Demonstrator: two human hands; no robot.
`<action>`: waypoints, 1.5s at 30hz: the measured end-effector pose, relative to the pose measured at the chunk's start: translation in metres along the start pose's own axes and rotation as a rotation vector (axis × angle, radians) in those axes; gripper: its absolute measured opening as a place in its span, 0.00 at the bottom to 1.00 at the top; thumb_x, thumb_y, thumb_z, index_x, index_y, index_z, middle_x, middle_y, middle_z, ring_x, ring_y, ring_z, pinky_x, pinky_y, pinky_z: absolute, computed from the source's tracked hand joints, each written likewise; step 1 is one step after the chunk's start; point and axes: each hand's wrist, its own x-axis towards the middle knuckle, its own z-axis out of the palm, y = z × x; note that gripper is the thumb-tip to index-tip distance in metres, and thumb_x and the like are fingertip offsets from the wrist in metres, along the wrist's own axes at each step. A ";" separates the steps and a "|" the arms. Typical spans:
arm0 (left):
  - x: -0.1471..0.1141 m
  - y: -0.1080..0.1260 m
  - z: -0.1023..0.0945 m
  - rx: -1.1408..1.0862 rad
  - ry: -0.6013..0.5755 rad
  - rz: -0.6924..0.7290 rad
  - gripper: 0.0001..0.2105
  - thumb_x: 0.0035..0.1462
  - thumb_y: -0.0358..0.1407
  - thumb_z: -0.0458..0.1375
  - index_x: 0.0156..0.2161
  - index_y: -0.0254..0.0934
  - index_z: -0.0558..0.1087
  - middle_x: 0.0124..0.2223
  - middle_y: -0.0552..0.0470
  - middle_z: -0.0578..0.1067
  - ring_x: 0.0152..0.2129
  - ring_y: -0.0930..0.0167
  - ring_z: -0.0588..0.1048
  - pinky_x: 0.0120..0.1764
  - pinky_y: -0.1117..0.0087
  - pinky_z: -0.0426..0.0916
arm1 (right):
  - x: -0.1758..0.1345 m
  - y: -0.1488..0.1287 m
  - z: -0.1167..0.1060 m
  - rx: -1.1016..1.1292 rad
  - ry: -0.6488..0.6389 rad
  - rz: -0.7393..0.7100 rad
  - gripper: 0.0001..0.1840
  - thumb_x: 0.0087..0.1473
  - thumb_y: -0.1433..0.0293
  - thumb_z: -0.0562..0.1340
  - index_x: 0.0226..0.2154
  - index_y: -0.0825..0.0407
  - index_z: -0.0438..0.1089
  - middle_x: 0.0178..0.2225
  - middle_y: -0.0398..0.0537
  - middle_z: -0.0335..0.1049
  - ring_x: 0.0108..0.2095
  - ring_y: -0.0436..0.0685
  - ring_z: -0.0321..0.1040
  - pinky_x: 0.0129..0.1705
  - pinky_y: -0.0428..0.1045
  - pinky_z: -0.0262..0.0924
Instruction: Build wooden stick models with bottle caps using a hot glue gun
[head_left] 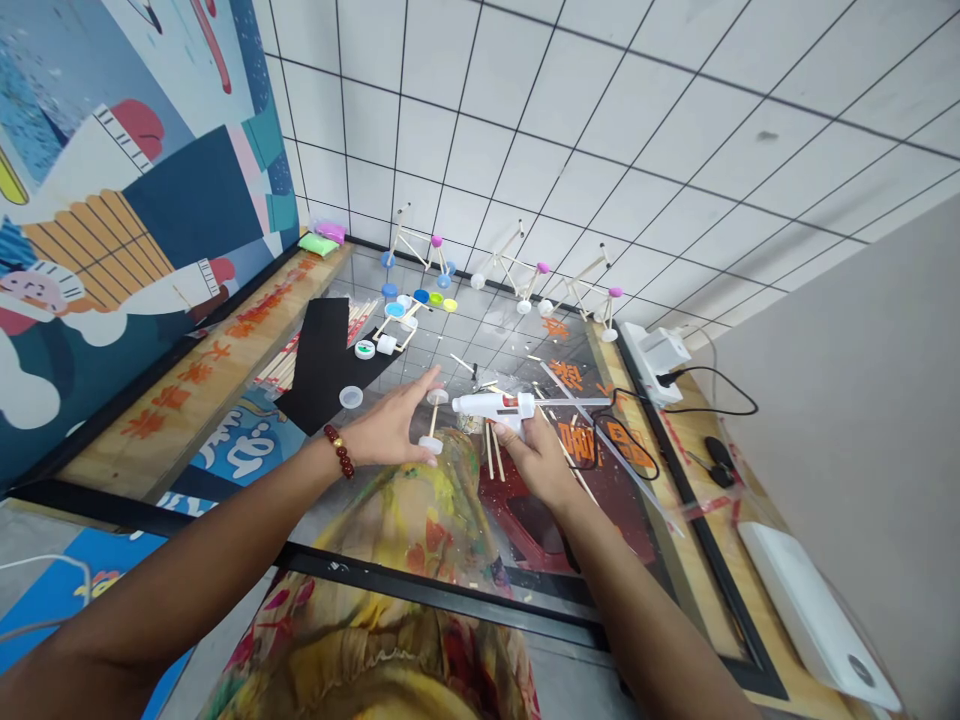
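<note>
Floral clothing (375, 665), right grip (541, 462) wrapped round glue gun (486, 405), left grip (384, 425) curved about capped stick (434, 421), whether pinching unclear

White marks the glue gun (487, 405) and the end discs (430, 446) of a pale stick (434, 421); dark red and gold colour a beaded bracelet (344, 457), red blotches pattern a yellow garment (352, 655), and black lines grid the white wall (442, 50).
</note>
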 end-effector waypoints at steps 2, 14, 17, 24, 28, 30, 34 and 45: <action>0.000 0.000 0.000 -0.001 -0.005 -0.005 0.62 0.41 0.38 0.74 0.72 0.37 0.36 0.67 0.36 0.62 0.64 0.55 0.61 0.64 0.54 0.56 | 0.000 -0.002 -0.001 -0.004 -0.002 0.000 0.18 0.60 0.54 0.58 0.45 0.49 0.67 0.43 0.55 0.76 0.52 0.67 0.69 0.58 0.63 0.60; 0.000 -0.001 0.000 0.004 -0.003 0.004 0.62 0.41 0.38 0.73 0.72 0.38 0.36 0.67 0.36 0.61 0.64 0.54 0.61 0.64 0.53 0.56 | -0.001 -0.003 -0.001 0.008 0.017 0.005 0.19 0.60 0.54 0.58 0.47 0.49 0.67 0.42 0.54 0.76 0.51 0.67 0.71 0.56 0.63 0.62; 0.000 -0.001 0.000 0.001 -0.005 0.005 0.61 0.42 0.39 0.73 0.72 0.38 0.36 0.67 0.36 0.61 0.64 0.54 0.61 0.64 0.52 0.56 | -0.001 -0.006 -0.001 -0.005 0.018 0.005 0.20 0.59 0.54 0.58 0.47 0.49 0.68 0.43 0.55 0.76 0.52 0.68 0.70 0.57 0.64 0.61; 0.000 0.000 0.000 0.008 -0.007 -0.003 0.61 0.42 0.38 0.73 0.72 0.38 0.36 0.67 0.36 0.61 0.64 0.54 0.61 0.64 0.53 0.55 | -0.001 -0.003 0.003 -0.018 0.009 -0.025 0.21 0.61 0.52 0.57 0.49 0.47 0.68 0.43 0.53 0.76 0.51 0.66 0.70 0.56 0.61 0.62; 0.001 0.000 0.000 0.007 -0.010 -0.007 0.62 0.41 0.38 0.73 0.72 0.38 0.37 0.67 0.36 0.61 0.64 0.54 0.61 0.64 0.52 0.55 | -0.001 -0.003 0.002 -0.041 0.022 -0.020 0.19 0.61 0.52 0.57 0.47 0.47 0.68 0.42 0.53 0.76 0.51 0.67 0.70 0.56 0.62 0.62; 0.000 0.000 0.000 0.004 -0.005 -0.005 0.62 0.41 0.38 0.74 0.72 0.37 0.37 0.67 0.36 0.62 0.64 0.54 0.61 0.64 0.52 0.55 | -0.001 -0.005 0.001 -0.050 0.026 -0.015 0.19 0.60 0.53 0.58 0.45 0.48 0.68 0.42 0.54 0.76 0.52 0.67 0.70 0.57 0.62 0.61; 0.000 -0.001 0.001 0.003 0.006 0.014 0.62 0.41 0.38 0.73 0.72 0.38 0.37 0.67 0.37 0.62 0.64 0.54 0.61 0.64 0.52 0.56 | -0.001 -0.007 0.000 -0.058 0.019 -0.024 0.18 0.61 0.53 0.57 0.45 0.47 0.68 0.39 0.53 0.76 0.52 0.67 0.69 0.57 0.63 0.61; 0.000 0.000 0.001 0.008 -0.001 0.001 0.61 0.41 0.37 0.73 0.72 0.37 0.37 0.67 0.37 0.62 0.64 0.54 0.61 0.64 0.53 0.56 | -0.001 -0.009 0.000 -0.061 0.024 -0.015 0.18 0.60 0.54 0.58 0.45 0.48 0.69 0.44 0.55 0.75 0.53 0.68 0.69 0.58 0.64 0.60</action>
